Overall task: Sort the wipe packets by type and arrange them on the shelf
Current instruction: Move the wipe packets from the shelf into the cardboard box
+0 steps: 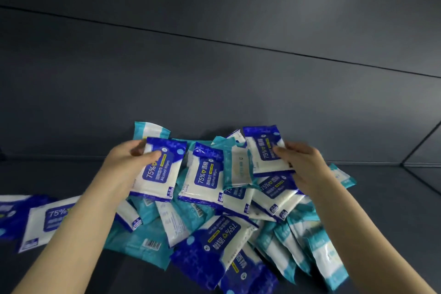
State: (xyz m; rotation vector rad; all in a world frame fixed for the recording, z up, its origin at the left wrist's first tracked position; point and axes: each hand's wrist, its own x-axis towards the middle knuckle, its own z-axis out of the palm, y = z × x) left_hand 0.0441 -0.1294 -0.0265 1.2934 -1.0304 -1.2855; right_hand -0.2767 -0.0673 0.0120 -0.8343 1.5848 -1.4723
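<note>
A heap of wipe packets (pixel 214 217) lies on the dark shelf (pixel 71 174), dark blue alcohol wipe packs mixed with teal and white ones. My left hand (pixel 133 157) pinches the top edge of a dark blue alcohol wipe packet (pixel 158 172) and holds it above the heap's left side. My right hand (pixel 303 164) grips another dark blue alcohol wipe packet (pixel 265 150) over the heap's right side. A teal packet (pixel 236 167) stands up between the two.
Two dark blue packets (pixel 43 222) lie flat on the shelf to the left of the heap, partly under my left forearm. The grey back wall (pixel 214 90) rises behind. A corner of the shelf's side panel (pixel 420 145) shows at the right.
</note>
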